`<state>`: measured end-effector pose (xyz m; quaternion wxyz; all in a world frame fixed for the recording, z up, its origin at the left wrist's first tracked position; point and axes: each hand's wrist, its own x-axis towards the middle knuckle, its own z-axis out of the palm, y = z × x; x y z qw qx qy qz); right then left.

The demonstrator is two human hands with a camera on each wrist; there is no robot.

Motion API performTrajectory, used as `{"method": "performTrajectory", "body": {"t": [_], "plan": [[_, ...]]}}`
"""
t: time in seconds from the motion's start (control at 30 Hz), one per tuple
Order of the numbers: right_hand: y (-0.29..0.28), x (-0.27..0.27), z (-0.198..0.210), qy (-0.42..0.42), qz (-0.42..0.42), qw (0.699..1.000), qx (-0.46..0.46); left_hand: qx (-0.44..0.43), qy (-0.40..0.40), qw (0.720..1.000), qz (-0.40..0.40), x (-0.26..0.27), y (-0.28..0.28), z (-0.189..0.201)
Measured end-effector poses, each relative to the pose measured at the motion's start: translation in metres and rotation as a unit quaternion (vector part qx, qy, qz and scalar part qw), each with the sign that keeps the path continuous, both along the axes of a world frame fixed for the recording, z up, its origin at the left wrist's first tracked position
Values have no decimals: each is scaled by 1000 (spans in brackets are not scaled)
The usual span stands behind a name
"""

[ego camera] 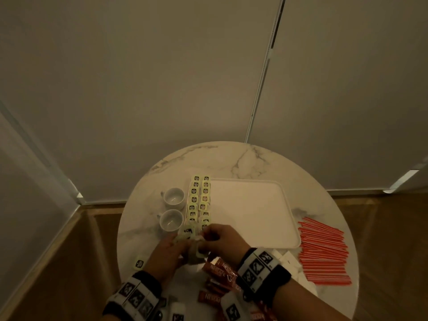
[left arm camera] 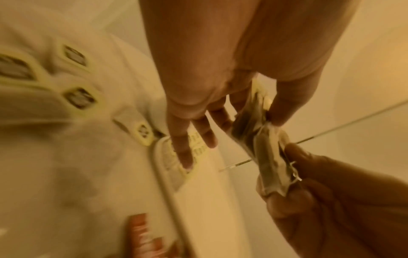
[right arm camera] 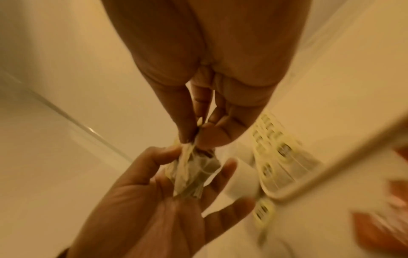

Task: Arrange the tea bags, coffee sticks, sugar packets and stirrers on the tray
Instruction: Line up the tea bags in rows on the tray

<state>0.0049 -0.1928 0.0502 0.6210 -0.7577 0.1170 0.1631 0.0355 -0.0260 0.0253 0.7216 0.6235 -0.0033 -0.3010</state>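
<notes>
My left hand (ego camera: 185,239) holds a small bundle of tea bags (ego camera: 193,250) just above the table's near side, off the tray's front left corner. My right hand (ego camera: 206,235) pinches the top edge of one tea bag (right arm camera: 192,151) in that bundle, between thumb and forefinger. In the left wrist view, the left hand (left arm camera: 249,120) grips the bundle (left arm camera: 245,129) while the right hand (left arm camera: 309,174) pulls at one bag (left arm camera: 271,165). Two rows of tea bags (ego camera: 199,200) lie along the left edge of the white tray (ego camera: 250,209).
Two white cups (ego camera: 172,209) stand left of the tray. Red stirrers (ego camera: 322,251) lie in a heap on the right, white sugar packets (ego camera: 286,259) beside them. Red coffee sticks (ego camera: 220,272) are scattered under my wrists. A loose tea bag tag (ego camera: 139,264) lies near the table's left edge.
</notes>
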Motion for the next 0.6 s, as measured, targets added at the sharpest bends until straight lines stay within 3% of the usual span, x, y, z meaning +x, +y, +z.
{"method": "performTrajectory", "body": {"t": [0.17, 0.3, 0.37, 0.43, 0.6], "plan": [[-19, 22, 26, -38, -78, 991, 98, -195, 57, 976, 84, 23, -23, 20], [-34, 35, 41, -50, -129, 973, 184, -157, 56, 975, 149, 45, -37, 26], [-40, 40, 47, -63, -138, 969, 195, -137, 50, 982, 121, 49, -46, 37], [-44, 44, 52, -78, -140, 971, 175, -140, 30, 987, 76, 51, -58, 50], [-54, 50, 60, -124, -137, 977, 111, -109, -26, 991, 74, 52, -72, 56]]}}
